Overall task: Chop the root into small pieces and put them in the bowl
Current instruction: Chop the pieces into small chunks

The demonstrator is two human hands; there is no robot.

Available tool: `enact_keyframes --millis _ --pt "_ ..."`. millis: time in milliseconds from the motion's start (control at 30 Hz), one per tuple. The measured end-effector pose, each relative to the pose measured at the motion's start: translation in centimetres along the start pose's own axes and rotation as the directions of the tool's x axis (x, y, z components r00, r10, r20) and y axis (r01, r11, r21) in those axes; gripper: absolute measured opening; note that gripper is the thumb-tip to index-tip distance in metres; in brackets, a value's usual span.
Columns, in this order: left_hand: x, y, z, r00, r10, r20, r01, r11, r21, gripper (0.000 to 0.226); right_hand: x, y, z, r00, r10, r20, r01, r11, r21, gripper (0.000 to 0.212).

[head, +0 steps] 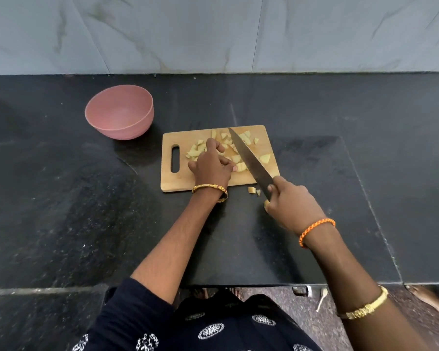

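Upper left of the frame: round pink plastic bowl [119, 112] stood on the black speckled stone bench [61, 198], apart from the board, nothing visible inside it.

Centre: rectangular pale wooden cutting board [214, 179] with a slot handle at its left end. Yellowish chopped root pieces [194, 151] lay scattered over its upper half. Left hand [211, 165] rested on the heap, fingers curled over the pieces; whether its grip pinched one or only pressed them down could not be told.

Right of centre: long dark-bladed kitchen knife [249, 160] lay slanted across the board, tip toward the far edge. Right hand [290, 201] had its grip clenched around the handle, below the board's lower right corner.

Two stray root pieces [253, 190] lay off the board on the bench, just below its near edge.

Risks, as judged: blade ran close beside the left fingertips, so a slip on the small slick pieces could nick them. More pieces could skid off the near edge under chopping. The bowl sat well clear, so carrying pieces across could drop some.

Surroundings: grey marbled wall tiles [213, 34] behind the bench; nothing stood between board and bowl.
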State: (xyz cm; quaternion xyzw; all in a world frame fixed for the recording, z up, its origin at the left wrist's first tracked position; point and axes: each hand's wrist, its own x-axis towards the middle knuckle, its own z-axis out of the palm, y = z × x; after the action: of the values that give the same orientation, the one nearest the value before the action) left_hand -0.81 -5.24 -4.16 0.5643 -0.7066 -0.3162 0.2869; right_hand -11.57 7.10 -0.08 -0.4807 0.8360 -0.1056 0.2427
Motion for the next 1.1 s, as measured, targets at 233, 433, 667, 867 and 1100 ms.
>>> enact_keyframes --millis 233,433,667,867,1100 --pt "0.2 -0.2 -0.2 1.000 0.014 0.005 -0.015 0.997 0.070 0.042 1.4 -2.2 1.2 0.999 -0.042 -0.016 0.042 0.999 -0.024 0.022" --pt "0.2 -0.2 0.0 1.000 0.006 0.013 -0.007 0.996 0.093 0.044 1.4 -2.2 1.7 0.997 -0.060 -0.044 0.057 0.996 -0.071 0.021" --pt "0.2 0.1 -0.2 1.000 -0.015 0.008 0.014 0.993 0.120 0.045 1.8 -2.9 1.6 0.998 -0.054 0.017 0.056 0.983 -0.177 0.022" --pt "0.0 0.5 -0.2 0.997 -0.047 -0.063 0.053 0.993 0.102 0.040 0.7 -2.2 0.3 0.990 0.002 0.140 0.021 0.987 -0.159 0.019" --pt "-0.7 0.2 -0.9 0.994 0.065 -0.085 -0.058 0.995 0.078 0.014 0.6 0.6 -2.8 0.999 -0.022 0.045 0.017 0.995 0.102 0.016"
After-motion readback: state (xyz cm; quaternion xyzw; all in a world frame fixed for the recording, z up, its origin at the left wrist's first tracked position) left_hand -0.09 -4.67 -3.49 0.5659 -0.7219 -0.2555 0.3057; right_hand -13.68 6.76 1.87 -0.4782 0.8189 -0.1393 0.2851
